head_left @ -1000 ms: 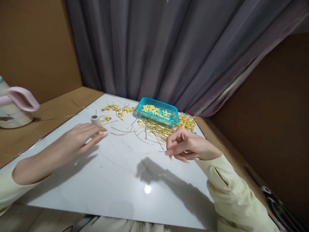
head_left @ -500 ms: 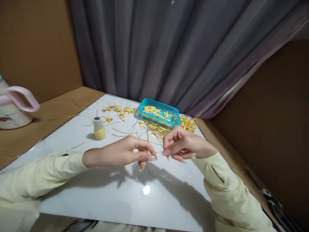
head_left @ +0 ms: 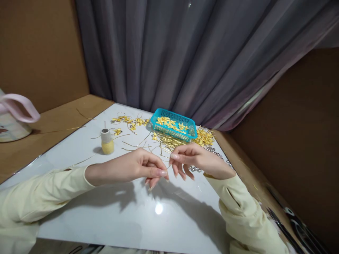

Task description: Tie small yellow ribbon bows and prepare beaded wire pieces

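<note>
Now silver beads (head_left: 194,169) uncovered, right hand (head_left: 197,158) shifted, left hand (head_left: 137,165) pinching wire (head_left: 168,167)

Flowers (head_left: 166,121) lie in the basket (head_left: 194,133) behind wires (head_left: 171,141).

The carrying surface is a brown tabletop (head_left: 60,113), on which lies a glossy white marbled panel (head_left: 127,225), and beside this panel stand a mug with pink handle (head_left: 16,127) on the left and some black tools (head_left: 299,225), too dim to name, on the right. Directly on the panel there are a blue perforated basket (head_left: 178,118) near the far edge, a heap of gold wires (head_left: 172,141) before it, wired yellow flowers (head_left: 139,121) on its left and a flower pile (head_left: 204,137) on its right. Nearer lie loose wires (head_left: 136,144), silver beads (head_left: 195,169) and a small upright yellow container (head_left: 107,146) with pale top.
</note>
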The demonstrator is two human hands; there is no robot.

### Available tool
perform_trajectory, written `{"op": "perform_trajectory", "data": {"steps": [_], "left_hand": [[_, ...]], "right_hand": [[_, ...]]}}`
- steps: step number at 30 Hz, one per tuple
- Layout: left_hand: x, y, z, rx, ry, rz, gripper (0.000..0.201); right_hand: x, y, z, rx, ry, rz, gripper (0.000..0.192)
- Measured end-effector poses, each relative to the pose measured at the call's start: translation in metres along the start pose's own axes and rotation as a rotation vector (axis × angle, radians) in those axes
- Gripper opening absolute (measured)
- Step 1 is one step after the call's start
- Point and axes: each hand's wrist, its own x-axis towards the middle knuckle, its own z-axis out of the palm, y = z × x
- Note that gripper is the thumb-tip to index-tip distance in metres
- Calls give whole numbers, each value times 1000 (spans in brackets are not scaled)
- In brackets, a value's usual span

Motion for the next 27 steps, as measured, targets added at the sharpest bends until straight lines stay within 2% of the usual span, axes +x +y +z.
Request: {"op": "perform_trajectory", "data": {"steps": [4, 7, 11, 18, 23, 27], "left_hand": [[2, 0, -1, -101, 3, -21, 18], [5, -2, 0, -167, -3, -45, 17], [6, -5, 1, -222, -49, -64, 15], [6, -11, -1, -224, -118, -98, 16], [4, -9, -1, -208, -140, -73, 15], [5, -5, -1, -203, -109, -67, 15]], "right_hand": [[-9, 11, 19, -302, 391, -228, 37], [-21, 19, 34, -598, 536, -393, 41], [-26, 27, 49, -840, 517, -460, 39], [-12, 34, 51, -740, 385, -571, 36], [-16, 31, 52, -552, 390, -473, 31], [-32, 36, 33, -559, 435, -334, 31]]}}
